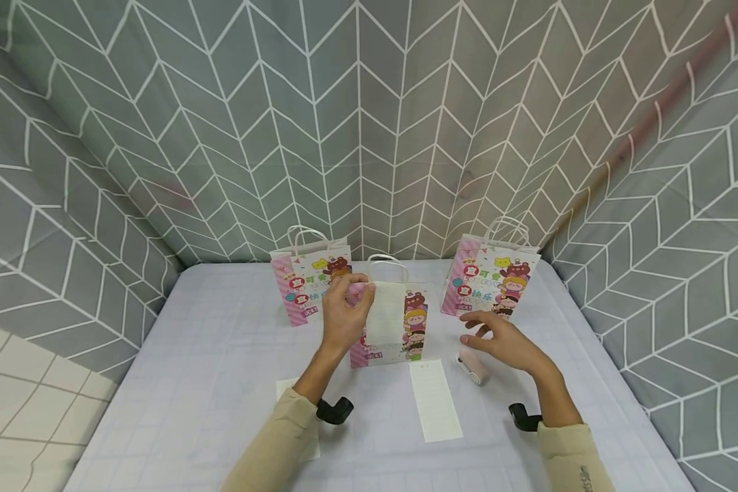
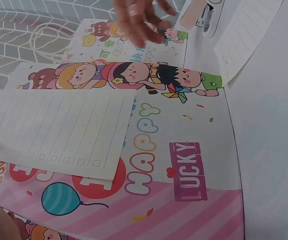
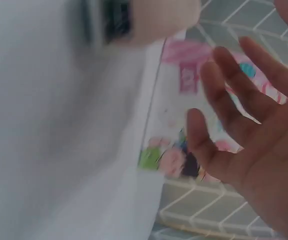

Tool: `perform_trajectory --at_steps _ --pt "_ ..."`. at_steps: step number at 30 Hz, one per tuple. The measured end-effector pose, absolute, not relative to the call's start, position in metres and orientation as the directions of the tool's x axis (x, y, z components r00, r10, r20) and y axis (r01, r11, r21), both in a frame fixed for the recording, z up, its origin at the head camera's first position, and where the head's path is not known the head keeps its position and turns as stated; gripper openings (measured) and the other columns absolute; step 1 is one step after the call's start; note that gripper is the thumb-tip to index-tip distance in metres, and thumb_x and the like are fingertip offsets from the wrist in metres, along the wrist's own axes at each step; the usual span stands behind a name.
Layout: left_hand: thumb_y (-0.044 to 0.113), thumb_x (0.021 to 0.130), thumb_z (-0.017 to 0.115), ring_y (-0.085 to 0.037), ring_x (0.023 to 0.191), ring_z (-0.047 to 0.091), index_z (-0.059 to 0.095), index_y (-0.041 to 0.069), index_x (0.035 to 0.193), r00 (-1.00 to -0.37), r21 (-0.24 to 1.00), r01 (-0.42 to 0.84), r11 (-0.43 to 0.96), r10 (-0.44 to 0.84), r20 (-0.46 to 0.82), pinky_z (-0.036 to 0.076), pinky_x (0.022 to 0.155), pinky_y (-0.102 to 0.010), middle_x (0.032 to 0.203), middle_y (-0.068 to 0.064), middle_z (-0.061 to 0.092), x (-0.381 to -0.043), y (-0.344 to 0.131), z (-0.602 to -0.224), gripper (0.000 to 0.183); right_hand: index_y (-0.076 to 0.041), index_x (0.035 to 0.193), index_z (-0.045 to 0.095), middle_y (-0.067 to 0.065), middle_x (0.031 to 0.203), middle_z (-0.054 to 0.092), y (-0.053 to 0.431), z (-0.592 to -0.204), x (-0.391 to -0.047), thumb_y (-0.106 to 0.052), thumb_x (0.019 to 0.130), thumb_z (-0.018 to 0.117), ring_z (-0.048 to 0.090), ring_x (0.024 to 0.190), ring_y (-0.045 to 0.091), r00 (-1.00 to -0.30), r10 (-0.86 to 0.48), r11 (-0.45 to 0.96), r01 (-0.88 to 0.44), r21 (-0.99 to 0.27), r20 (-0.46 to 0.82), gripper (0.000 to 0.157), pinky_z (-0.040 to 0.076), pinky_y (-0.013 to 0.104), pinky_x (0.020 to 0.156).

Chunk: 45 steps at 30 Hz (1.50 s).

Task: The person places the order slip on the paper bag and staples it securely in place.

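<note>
Near the tabletop's front edge lies a lined sheet [image 1: 435, 400] — my left hand [image 1: 344, 311] pinches another sheet [image 1: 386, 311] against the bag [image 1: 400, 335]; my right hand [image 1: 498, 339] hovers open-fingered beside a stapler [image 1: 472, 367].

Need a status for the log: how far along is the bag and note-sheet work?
Done: nothing clearly finished; the left bag and right bag stand untouched. In hand: the left hand holds a lined sheet against the front of the middle bag; the right hand hovers open over the pink stapler. Left: another lined sheet lies flat on the table.
</note>
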<state>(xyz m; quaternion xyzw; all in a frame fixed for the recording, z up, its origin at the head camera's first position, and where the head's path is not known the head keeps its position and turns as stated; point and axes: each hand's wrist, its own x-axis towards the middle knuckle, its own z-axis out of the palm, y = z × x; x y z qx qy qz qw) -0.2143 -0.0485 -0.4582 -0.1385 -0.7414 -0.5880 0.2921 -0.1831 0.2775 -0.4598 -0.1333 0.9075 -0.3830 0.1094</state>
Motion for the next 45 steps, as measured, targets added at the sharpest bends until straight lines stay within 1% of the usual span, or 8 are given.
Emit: perform_trajectory --at_steps 2,6,12,18,23,28,35,45 --pt "0.018 0.092 0.074 -0.021 0.089 0.057 0.071 0.009 0.102 -0.791 0.789 0.548 0.278 -0.136 0.597 0.042 0.078 -0.039 0.098 -0.008 0.065 -0.214 -0.049 -0.458 0.014 -0.005 0.138 0.056 0.016 0.131 0.061 0.285 -0.463 -0.18 -0.037 0.096 0.068 0.057 0.107 0.027 -0.932 -0.327 0.688 -0.119 -0.716 -0.159 0.054 0.048 0.038 0.08" --pt "0.019 0.092 0.074 -0.02 0.088 0.056 0.07 0.009 0.102 -0.792 0.788 0.54 0.294 -0.139 0.594 0.042 0.078 -0.038 0.097 -0.007 0.065 -0.214 -0.049 -0.457 0.015 -0.007 0.136 0.057 0.012 0.127 0.062 0.296 -0.469 -0.174 -0.038 0.094 0.068 0.056 0.108 0.025 -0.912 -0.318 0.706 -0.045 -0.707 -0.259 0.053 0.048 0.039 0.083" --pt "0.018 0.091 0.074 -0.019 0.085 0.053 0.07 0.008 0.101 -0.795 0.791 0.54 0.289 -0.136 0.592 0.04 0.075 -0.038 0.096 -0.007 0.064 -0.214 -0.049 -0.457 0.014 -0.009 0.131 0.061 0.005 0.114 0.062 0.307 -0.48 -0.167 -0.04 0.092 0.07 0.056 0.1 0.022 -0.89 -0.307 0.728 0.009 -0.686 -0.338 0.05 0.046 0.037 0.082" --pt "0.017 0.091 0.074 -0.02 0.084 0.052 0.07 0.006 0.101 -0.792 0.789 0.549 0.276 -0.128 0.596 0.039 0.073 -0.038 0.096 -0.008 0.063 -0.214 -0.049 -0.457 0.016 -0.007 0.127 0.063 0.005 0.103 0.06 0.31 -0.485 -0.163 -0.037 0.092 0.071 0.054 0.092 0.022 -0.886 -0.324 0.717 -0.002 -0.697 -0.331 0.047 0.044 0.037 0.077" --pt "0.016 0.091 0.073 -0.021 0.087 0.054 0.07 0.005 0.101 -0.794 0.79 0.544 0.281 -0.132 0.594 0.039 0.076 -0.038 0.097 -0.008 0.064 -0.214 -0.049 -0.458 0.016 -0.007 0.123 0.064 0.003 0.099 0.06 0.309 -0.49 -0.16 -0.037 0.091 0.073 0.053 0.088 0.019 -0.895 -0.333 0.704 -0.025 -0.71 -0.299 0.044 0.044 0.033 0.074" --pt "0.017 0.092 0.073 -0.022 0.091 0.056 0.07 0.007 0.102 -0.794 0.791 0.543 0.282 -0.133 0.593 0.04 0.079 -0.04 0.1 -0.009 0.064 -0.214 -0.049 -0.459 0.015 -0.007 0.12 0.065 0.002 0.097 0.058 0.306 -0.495 -0.158 -0.039 0.089 0.075 0.051 0.085 0.018 -0.909 -0.319 0.718 -0.046 -0.694 -0.269 0.045 0.042 0.028 0.07" --pt "0.018 0.092 0.073 -0.022 0.096 0.058 0.07 0.008 0.103 -0.799 0.796 0.538 0.279 -0.135 0.587 0.042 0.084 -0.041 0.102 -0.008 0.065 -0.213 -0.049 -0.459 0.015 -0.005 0.118 0.066 0.003 0.095 0.058 0.303 -0.495 -0.155 -0.038 0.089 0.075 0.05 0.087 0.019 -0.914 -0.304 0.731 -0.042 -0.681 -0.27 0.045 0.041 0.03 0.071" --pt "0.019 0.092 0.073 -0.023 0.096 0.059 0.07 0.006 0.104 -0.799 0.795 0.541 0.275 -0.129 0.588 0.042 0.085 -0.042 0.102 -0.008 0.065 -0.212 -0.049 -0.458 0.018 -0.005 0.114 0.067 0.003 0.094 0.059 0.299 -0.497 -0.154 -0.037 0.087 0.078 0.05 0.085 0.019 -0.915 -0.296 0.717 -0.024 -0.697 -0.274 0.043 0.042 0.03 0.07"
